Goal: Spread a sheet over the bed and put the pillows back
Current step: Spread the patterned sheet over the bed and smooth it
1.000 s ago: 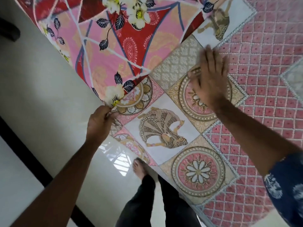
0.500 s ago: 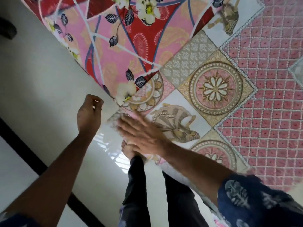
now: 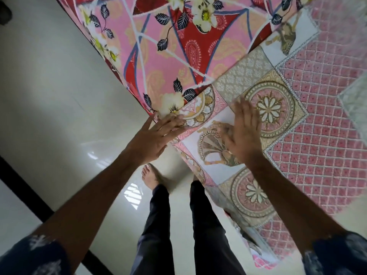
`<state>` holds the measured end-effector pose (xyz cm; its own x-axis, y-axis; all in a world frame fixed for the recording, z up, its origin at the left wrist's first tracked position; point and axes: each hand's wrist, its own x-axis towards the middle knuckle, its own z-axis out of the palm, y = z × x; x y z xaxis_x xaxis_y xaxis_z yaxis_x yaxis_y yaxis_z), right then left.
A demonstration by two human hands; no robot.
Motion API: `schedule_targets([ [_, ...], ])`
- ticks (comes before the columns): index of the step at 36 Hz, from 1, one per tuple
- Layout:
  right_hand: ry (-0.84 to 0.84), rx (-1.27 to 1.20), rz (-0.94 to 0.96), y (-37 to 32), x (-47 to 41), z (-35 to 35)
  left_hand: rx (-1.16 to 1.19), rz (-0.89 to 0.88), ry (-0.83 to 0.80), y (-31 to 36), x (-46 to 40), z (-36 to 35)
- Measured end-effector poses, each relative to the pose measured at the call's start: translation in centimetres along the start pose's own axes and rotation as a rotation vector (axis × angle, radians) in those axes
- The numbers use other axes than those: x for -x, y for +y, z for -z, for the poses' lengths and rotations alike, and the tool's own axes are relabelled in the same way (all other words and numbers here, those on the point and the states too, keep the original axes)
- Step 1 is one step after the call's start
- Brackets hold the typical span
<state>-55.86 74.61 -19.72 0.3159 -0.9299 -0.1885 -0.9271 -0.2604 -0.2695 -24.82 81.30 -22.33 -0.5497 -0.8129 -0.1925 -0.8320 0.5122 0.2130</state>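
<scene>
Since half a second ago both hands have shifted: left hand (image 3: 154,138) went from a loose fist off the bed edge to flat, fingers spread, fingertips on the sheet (image 3: 309,124) corner; right hand (image 3: 243,133) slid from the near edge up onto the elephant panel, now open, palm down.

Head view, only one: patchwork sheet, pink grid with medallion and elephant squares, lies across the right side of the bed, its edge hanging down by the person's legs (image 3: 178,225). Beneath and beyond it the floral red-and-pink cover (image 3: 168,56) shows, upper middle. Left hand grips nothing, just presses at the spot where sheet meets floral cover. Right hand is flat on the sheet beside a flower medallion, holding nothing. Blurry fingers. Bare foot (image 3: 152,178) on glossy pale floor (image 3: 59,96). Dark blue printed sleeves on both arms. Pillows not seen.
</scene>
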Motion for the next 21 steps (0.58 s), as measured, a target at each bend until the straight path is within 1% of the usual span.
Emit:
schedule_targets([
  [2, -0.051, 0.085, -0.089, 0.7, 0.5, -1.2, -0.007, 0.035, 0.02, 0.3, 0.6, -0.2],
  [4, -0.097, 0.15, -0.068, -0.4, 1.5, -2.7, -0.009, 0.07, 0.019, 0.7, 1.1, -0.4],
  [6, -0.131, 0.167, 0.002, -2.6, 2.3, -3.7, -0.008, 0.093, -0.002, 1.2, 1.1, -0.3],
  [10, -0.171, 0.235, 0.21, -6.5, 4.1, -5.4, -0.015, 0.129, -0.038, 1.7, 1.2, -0.4],
  [14, -0.179, 0.259, 0.319, -8.4, 4.2, -5.3, -0.051, 0.171, -0.073, 1.7, 2.5, 0.1],
  [17, -0.214, 0.241, 0.397, -9.9, 3.0, -4.2, -0.052, 0.279, -0.067, 1.4, 4.9, 1.3],
  [21, -0.233, 0.191, 0.499, -13.3, 0.9, -1.5, -0.023, 0.485, -0.097, 1.4, 9.5, 3.8],
])
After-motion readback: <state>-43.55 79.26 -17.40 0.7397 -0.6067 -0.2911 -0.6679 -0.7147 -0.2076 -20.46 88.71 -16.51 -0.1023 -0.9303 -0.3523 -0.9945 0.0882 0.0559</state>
